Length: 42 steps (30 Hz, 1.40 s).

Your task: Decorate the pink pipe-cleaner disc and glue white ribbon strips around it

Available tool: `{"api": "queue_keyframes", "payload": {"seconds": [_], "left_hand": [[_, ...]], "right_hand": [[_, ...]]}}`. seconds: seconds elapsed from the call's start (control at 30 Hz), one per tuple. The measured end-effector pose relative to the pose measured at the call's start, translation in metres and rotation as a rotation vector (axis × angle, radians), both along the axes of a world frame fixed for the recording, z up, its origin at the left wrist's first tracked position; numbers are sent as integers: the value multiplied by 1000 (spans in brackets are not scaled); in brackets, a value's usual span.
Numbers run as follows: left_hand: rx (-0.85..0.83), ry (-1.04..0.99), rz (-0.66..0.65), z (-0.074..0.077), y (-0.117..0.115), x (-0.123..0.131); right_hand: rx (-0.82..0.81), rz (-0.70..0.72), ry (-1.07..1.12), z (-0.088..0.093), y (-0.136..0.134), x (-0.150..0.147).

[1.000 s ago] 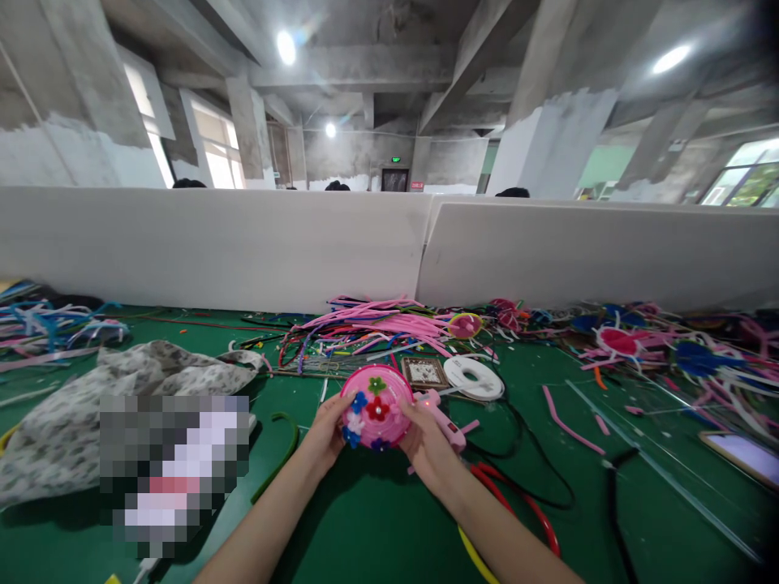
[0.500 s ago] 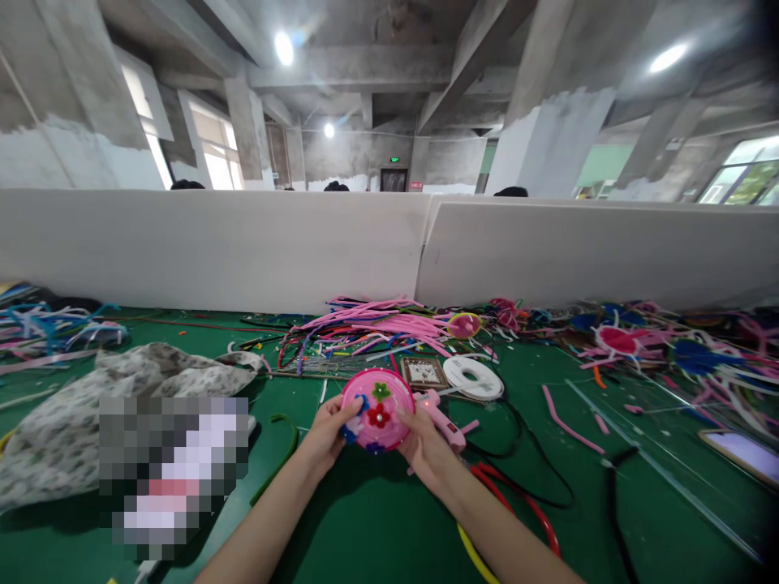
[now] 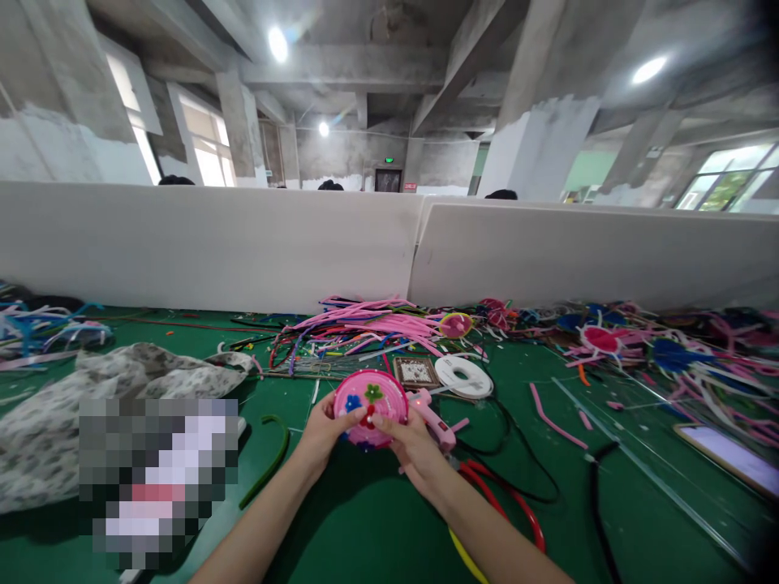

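Both my hands hold a round pink disc [image 3: 371, 395] decorated with small felt flowers in blue, green and red, lifted just above the green table [image 3: 365, 519]. My left hand [image 3: 324, 431] grips its left edge, thumb lying across the front. My right hand [image 3: 409, 446] grips the lower right edge, its thumb and a finger pressing on the red flower at the centre. A pink glue gun [image 3: 433, 415] lies on the table just behind my right hand.
A heap of pink and coloured strips [image 3: 371, 324], a white tape roll [image 3: 463, 375] and a small framed square [image 3: 416, 371] lie behind the disc. Patterned cloth [image 3: 122, 381] sits left; red, yellow and black hoops [image 3: 517, 519] right. White partition boards [image 3: 243, 243] bound the far edge.
The disc has turned in my hands, so the flowers sit differently. My right thumb has moved from the rim onto the centre flower. The view has shifted slightly left.
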<state>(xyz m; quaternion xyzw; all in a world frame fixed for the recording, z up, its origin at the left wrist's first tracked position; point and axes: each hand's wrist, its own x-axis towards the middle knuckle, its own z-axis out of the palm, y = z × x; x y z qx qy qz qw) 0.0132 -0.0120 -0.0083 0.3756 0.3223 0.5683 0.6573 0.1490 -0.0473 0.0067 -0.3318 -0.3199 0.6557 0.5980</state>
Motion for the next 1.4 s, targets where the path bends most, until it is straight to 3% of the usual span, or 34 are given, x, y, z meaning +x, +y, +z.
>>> {"api": "queue_keyframes", "payload": {"seconds": [0.33,0.57,0.9,1.2,1.4], "left_hand": [[-18,-14,-34,3,-2,0],[-44,-9,-90,10,-5,-6],[-109,-137,-59,1,-1,-15],[-31,-221,-74,4,2,-16],[-149,-256,-128,1,3,-19]], "right_hand": [[-163,-60,166,-5,12,6],[-145,-131,147,-10,15,7],[-110,-188,130,-12,12,7],[-151,-20,174,-8,14,8],[-157,74,162,-8,7,9]]}}
